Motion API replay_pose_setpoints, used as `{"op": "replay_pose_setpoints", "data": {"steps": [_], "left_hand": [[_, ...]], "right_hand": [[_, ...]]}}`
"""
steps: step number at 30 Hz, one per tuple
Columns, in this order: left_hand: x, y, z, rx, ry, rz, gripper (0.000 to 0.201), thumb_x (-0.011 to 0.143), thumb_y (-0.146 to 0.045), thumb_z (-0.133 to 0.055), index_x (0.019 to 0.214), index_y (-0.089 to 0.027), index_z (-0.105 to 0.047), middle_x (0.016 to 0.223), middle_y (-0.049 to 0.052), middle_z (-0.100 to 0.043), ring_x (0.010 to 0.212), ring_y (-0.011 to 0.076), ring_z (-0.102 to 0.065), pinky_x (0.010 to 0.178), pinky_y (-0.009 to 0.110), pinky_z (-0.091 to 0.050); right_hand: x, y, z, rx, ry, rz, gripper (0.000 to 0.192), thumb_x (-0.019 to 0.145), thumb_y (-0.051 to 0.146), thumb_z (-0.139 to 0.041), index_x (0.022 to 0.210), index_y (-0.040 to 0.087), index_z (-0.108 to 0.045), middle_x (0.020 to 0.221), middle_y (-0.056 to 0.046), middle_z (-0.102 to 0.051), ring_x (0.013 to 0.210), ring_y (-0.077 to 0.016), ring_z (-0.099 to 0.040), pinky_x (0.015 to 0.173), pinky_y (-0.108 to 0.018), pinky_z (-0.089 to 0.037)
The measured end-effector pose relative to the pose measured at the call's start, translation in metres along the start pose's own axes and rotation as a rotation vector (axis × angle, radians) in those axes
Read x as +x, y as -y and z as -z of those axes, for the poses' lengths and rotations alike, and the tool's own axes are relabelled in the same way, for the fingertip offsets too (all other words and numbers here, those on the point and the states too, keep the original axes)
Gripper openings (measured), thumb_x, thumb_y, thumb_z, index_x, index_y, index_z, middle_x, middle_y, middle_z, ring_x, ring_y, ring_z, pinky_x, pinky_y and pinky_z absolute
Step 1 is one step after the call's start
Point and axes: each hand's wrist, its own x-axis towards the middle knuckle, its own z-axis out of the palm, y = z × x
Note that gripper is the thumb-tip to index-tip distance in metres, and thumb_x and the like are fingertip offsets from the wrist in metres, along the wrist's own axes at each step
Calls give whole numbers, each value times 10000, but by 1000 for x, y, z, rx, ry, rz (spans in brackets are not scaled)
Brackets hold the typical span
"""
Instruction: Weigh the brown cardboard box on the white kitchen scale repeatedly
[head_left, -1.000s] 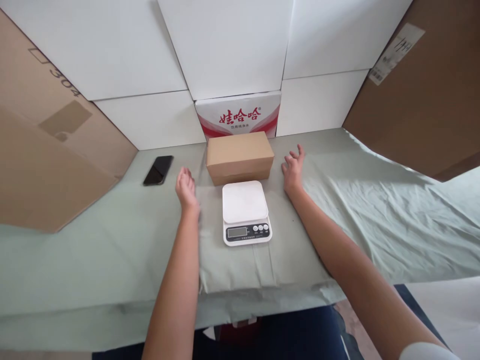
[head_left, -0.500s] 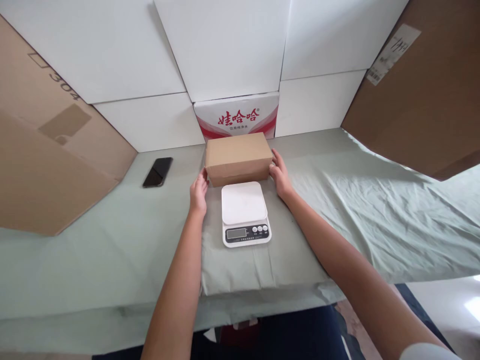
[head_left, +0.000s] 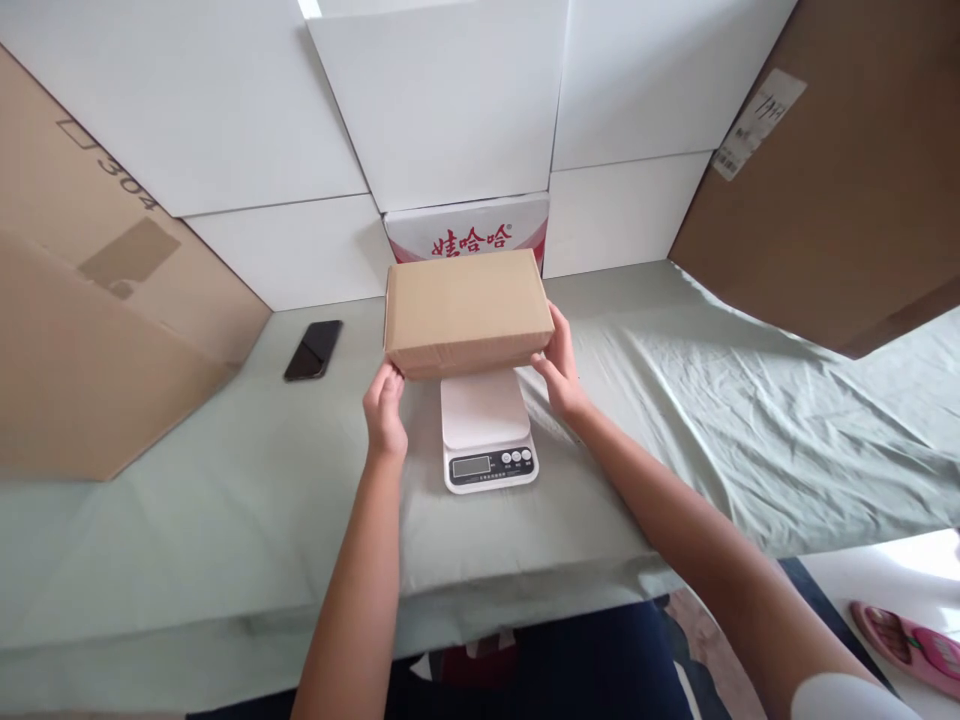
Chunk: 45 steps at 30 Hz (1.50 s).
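Observation:
A closed brown cardboard box (head_left: 469, 305) is held up between my two hands, just behind and partly over a white kitchen scale (head_left: 486, 425). My left hand (head_left: 386, 410) grips its lower left corner, with some fingers hidden beneath. At the right end, my right hand (head_left: 564, 365) clasps the box, thumb at the front lower edge and fingers around the side. The box covers the rear of the scale's platform from view; whether they touch I cannot tell. On the scale's front are a small display and round buttons.
A black smartphone (head_left: 313, 350) lies on the pale green cloth (head_left: 262, 500) to the left. White panels (head_left: 442, 110) and a red-and-white printed carton (head_left: 536, 220) stand at the back. Large cardboard sheets flank both sides, left (head_left: 112, 330) and right (head_left: 840, 190). A pink slipper (head_left: 922, 645) shows at lower right.
The box has risen off the cloth and come nearer, its front edge now over the back of the scale. Both hands have moved with it, and the view has shifted slightly.

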Motion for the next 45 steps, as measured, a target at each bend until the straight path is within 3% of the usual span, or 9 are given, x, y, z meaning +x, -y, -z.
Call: {"op": "replay_pose_setpoints", "data": {"steps": [6, 10, 28, 36, 40, 45], "left_hand": [[-74, -11, 31, 107, 19, 21, 802, 866, -725, -645, 1400, -130, -710, 1442, 220, -696, 1500, 415, -521, 1256, 544, -407], [-99, -9, 43, 128, -6, 42, 821, 852, -722, -659, 1416, -127, -701, 1420, 228, -707, 1486, 427, -535, 1242, 565, -424], [-96, -13, 38, 102, 7, 46, 825, 878, -726, -642, 1453, -135, -674, 1499, 217, -657, 1538, 420, -465, 1252, 530, -422], [-94, -14, 37, 50, -42, -8, 819, 902, -690, -641, 1520, -153, -610, 1569, 208, -598, 1505, 386, -523, 1272, 517, -390], [-97, -9, 39, 64, -35, 35, 804, 897, -690, -649, 1496, -154, -636, 1531, 202, -636, 1504, 390, -523, 1276, 523, -381], [-98, -11, 38, 67, 22, 41, 811, 883, -697, -660, 1481, -150, -650, 1500, 197, -662, 1508, 402, -515, 1264, 525, -399]], "right_hand": [[-62, 17, 12, -97, -1, -30, 795, 931, 709, -590, 1617, 443, -290, 1700, -36, -352, 1604, -380, -314, 1310, -644, -328], [-80, 21, 14, -95, 25, -84, 776, 929, 702, -590, 1604, 444, -307, 1667, -44, -381, 1563, -399, -338, 1280, -676, -344], [-76, 28, 8, -86, 14, -86, 700, 955, 658, -572, 1570, 426, -332, 1631, -66, -397, 1493, -379, -421, 1226, -621, -408], [-75, 18, 10, -99, -118, -20, 715, 946, 649, -556, 1582, 425, -320, 1568, -75, -434, 1446, -365, -478, 1191, -632, -442], [-76, 18, 9, -89, -60, -35, 737, 957, 674, -538, 1610, 423, -304, 1618, -70, -436, 1495, -382, -444, 1222, -653, -410], [-81, 21, 5, -69, -21, -41, 770, 973, 667, -543, 1646, 429, -254, 1737, -29, -331, 1618, -377, -311, 1316, -641, -308]]}}
